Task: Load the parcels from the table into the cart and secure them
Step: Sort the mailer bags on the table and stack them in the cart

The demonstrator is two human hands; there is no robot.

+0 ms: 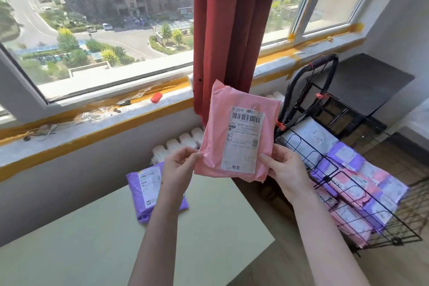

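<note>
While you look down over the pale green table (92, 239), the far left shows the windowsill (69, 123) with a small red object (156, 97) lying on it. Nearer you, a purple parcel (145, 193) lies flat on the table's far edge, label up, partly hidden behind your left forearm. Your left hand (180, 167) pinches the lower left edge of the pink parcel (239, 132), thumb in front and the other fingers behind it. You hold that parcel upright in the air, above the table's far corner, its white shipping label (243, 139) facing you, with the red curtain (234, 30) hanging behind it. Your right hand (284, 169) grips the parcel's lower right edge the same way, thumb pressed on the front beside the label. To the right of your hands stands the black wire cart (348, 181), well below the held parcel. Several parcels already lie in it: a white one (308, 139) toward the back, and purple and pink ones (362, 188) stacked toward the front. The cart's black handle (311, 72) rises near the window.
</note>
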